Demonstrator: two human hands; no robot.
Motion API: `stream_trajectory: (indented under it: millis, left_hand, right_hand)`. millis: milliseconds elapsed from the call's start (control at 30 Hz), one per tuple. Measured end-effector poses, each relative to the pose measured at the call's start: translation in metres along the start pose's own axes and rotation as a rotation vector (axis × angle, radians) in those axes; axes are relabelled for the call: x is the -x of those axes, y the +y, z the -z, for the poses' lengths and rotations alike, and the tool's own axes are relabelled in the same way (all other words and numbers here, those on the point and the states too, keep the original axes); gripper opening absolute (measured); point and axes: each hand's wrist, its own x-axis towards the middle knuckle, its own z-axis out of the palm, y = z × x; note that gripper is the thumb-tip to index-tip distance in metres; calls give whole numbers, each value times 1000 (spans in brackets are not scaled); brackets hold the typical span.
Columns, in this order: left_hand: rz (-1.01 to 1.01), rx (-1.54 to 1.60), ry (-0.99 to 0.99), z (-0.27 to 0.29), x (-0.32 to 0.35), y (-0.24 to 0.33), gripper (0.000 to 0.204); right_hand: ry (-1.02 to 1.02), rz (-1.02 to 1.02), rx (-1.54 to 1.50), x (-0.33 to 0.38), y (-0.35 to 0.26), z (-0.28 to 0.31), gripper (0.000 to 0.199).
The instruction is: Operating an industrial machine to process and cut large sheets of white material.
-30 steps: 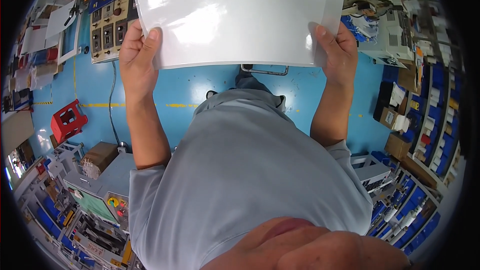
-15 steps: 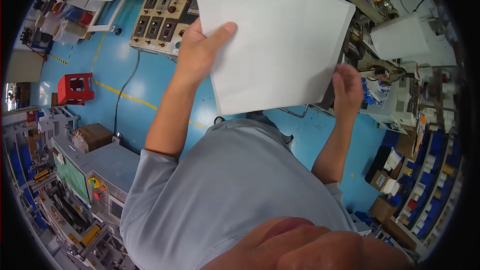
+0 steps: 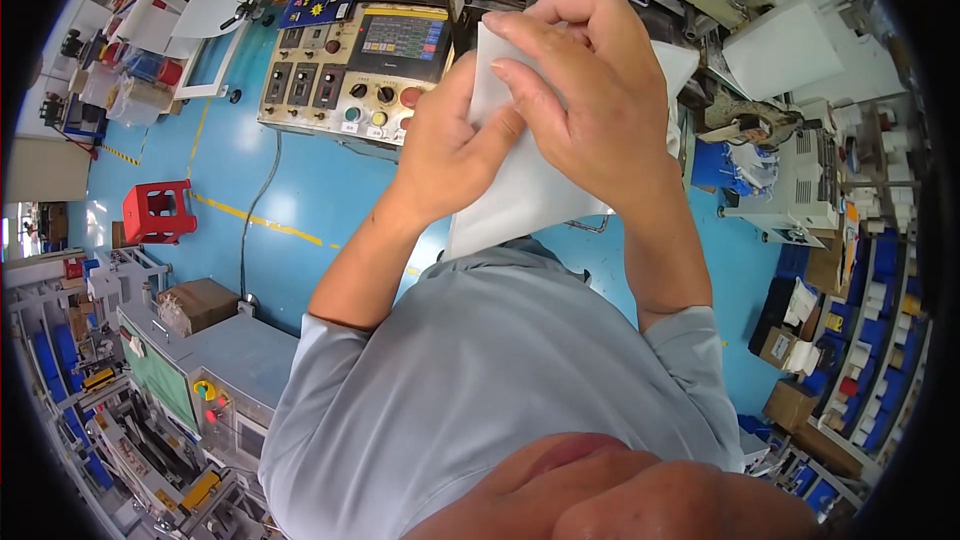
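A white sheet (image 3: 525, 185), looking like paper or thin film, is held up in front of my body. My left hand (image 3: 447, 145) grips its left edge, thumb on the near face and fingers behind. My right hand (image 3: 605, 90) reaches across the sheet, and its thumb and fingers close on the upper left corner. That hand covers much of the upper part, while the far right corner shows beyond it. How many layers there are, I cannot tell.
Beyond my left hand stands a control panel (image 3: 340, 88) with a screen and knobs. Dark machine parts lie behind the sheet. A red stool (image 3: 160, 212) stands on the blue floor at left. A grey cabinet (image 3: 235, 345) and shelves of bins (image 3: 880, 330) flank me.
My right hand has moved from the sheet's right side across to its upper left corner and closed there. The sheet has turned and shifted, uncovering the panel's screen.
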Motion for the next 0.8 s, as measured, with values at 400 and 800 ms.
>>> stream_trajectory:
  millis: [400, 800]
  left_hand:
    - [44, -17, -27, 0, -1, 7, 36]
    - [34, -21, 8, 2, -3, 5, 23]
  right_hand:
    - [-134, -152, -84, -2, 1, 18, 35]
    - [-176, -213, -60, -5, -2, 22, 33]
